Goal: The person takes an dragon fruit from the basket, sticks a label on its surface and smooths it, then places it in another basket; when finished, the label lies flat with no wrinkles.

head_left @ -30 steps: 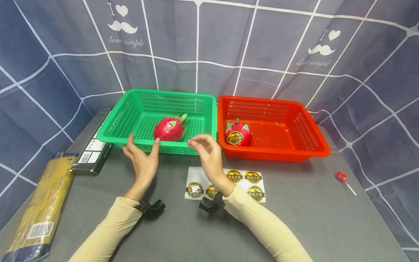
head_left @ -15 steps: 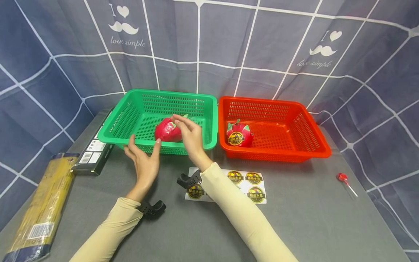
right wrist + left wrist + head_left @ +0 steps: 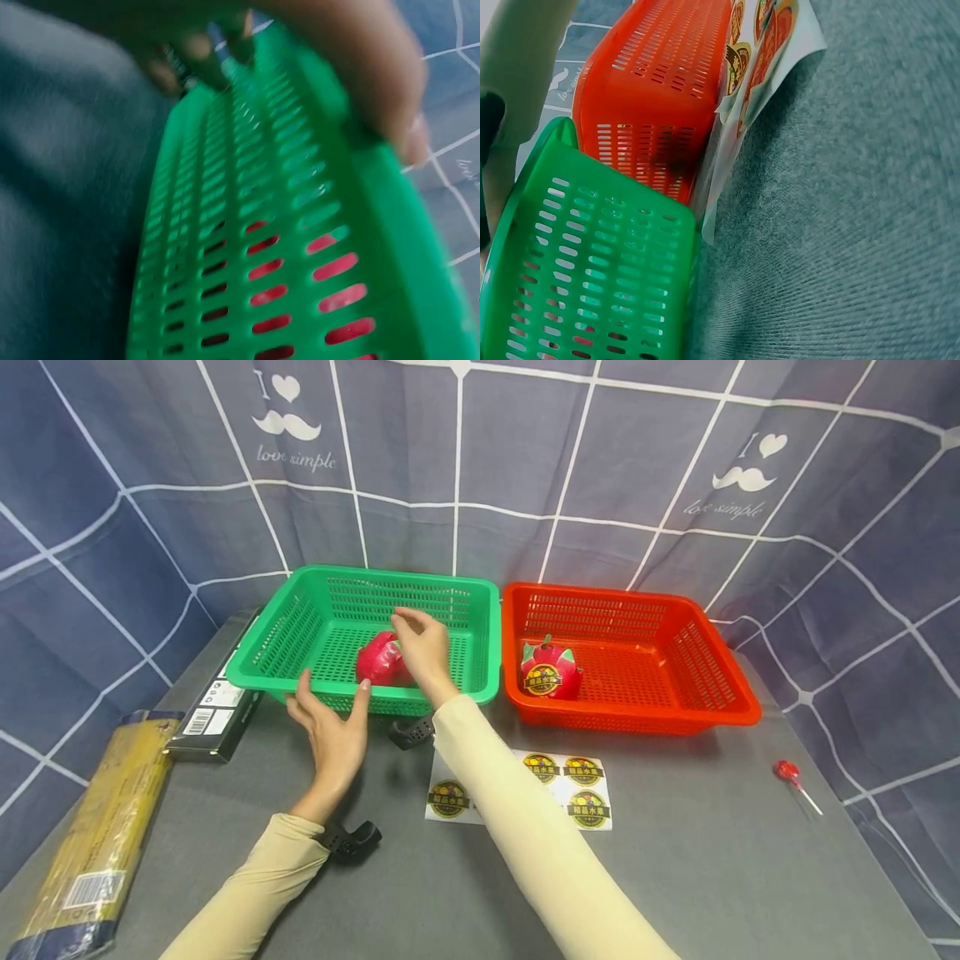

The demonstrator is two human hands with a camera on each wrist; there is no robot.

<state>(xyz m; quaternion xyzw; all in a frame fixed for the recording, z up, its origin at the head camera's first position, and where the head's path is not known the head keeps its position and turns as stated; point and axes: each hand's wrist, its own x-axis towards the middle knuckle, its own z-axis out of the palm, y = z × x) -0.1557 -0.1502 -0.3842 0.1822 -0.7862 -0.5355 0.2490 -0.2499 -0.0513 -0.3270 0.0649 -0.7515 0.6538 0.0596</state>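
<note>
My left hand (image 3: 333, 743) holds the front rim of the green basket (image 3: 468, 610). Its thumb lies over the rim, and its other fingers are against the outer wall. Inside that basket, near the front, sits a dragon fruit (image 3: 378, 658). My right hand (image 3: 424, 653) reaches over the fruit with bent fingers and covers its right, leafy end. Whether anything is between the fingertips, or whether they touch the fruit, cannot be seen. In the right wrist view, red fruit (image 3: 337, 298) shows through the slots of the green basket wall (image 3: 225, 195).
A red basket (image 3: 630, 664) alongside holds another dragon fruit (image 3: 566, 672) bearing a round sticker (image 3: 542, 679). A sticker sheet (image 3: 557, 787) lies under my right arm. At left are a black box (image 3: 213, 718) and a long packet of yellow sticks (image 3: 105, 818). A lollipop (image 3: 787, 770) lies right.
My right hand has moved left and forward from the basket's front rim to over the dragon fruit, covering its leafy end. My left hand stays at the rim.
</note>
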